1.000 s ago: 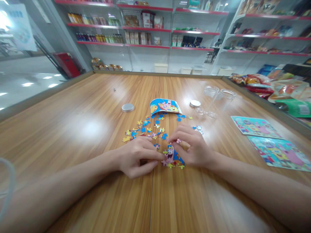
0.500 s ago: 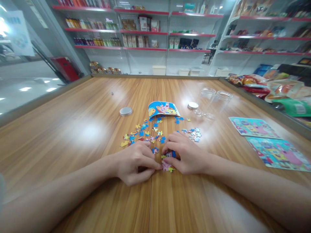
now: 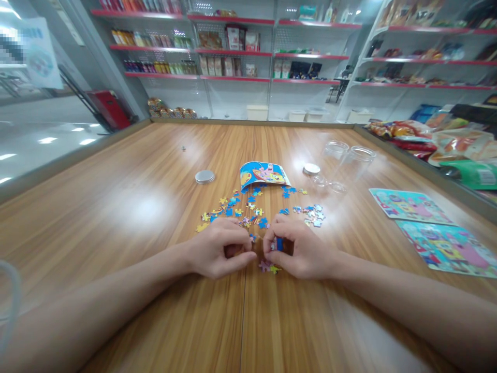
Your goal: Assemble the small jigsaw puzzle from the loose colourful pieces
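My right hand (image 3: pixel 301 246) is curled with its thumb and fingers closed round a blue jigsaw piece (image 3: pixel 278 243) that shows part of a cartoon face. Just below its thumb, pink and yellow-green jigsaw pieces (image 3: pixel 266 266) lie on the table. My left hand (image 3: pixel 221 246) faces it across the table seam, fingers bent and thumb tip close to the index fingertip; whatever is between them is hidden. Beyond both hands spread loose jigsaw pieces (image 3: pixel 229 211), blue, yellow and pink. Behind these stands a curved cartoon picture sheet (image 3: pixel 266 174).
Two cartoon picture cards (image 3: pixel 413 205) lie at the right. Two clear jars (image 3: pixel 351 166) stand at the back right beside a silver lid (image 3: pixel 311 169); another lid (image 3: pixel 204 176) lies left of the sheet. Snack bags (image 3: pixel 404 132) are piled past the right edge. Shelves line the back.
My left hand has drawn up and away from the pink piece. My right hand has lifted slightly with the blue piece, leaving the pink and yellow-green pieces more exposed. The view has shifted slightly.
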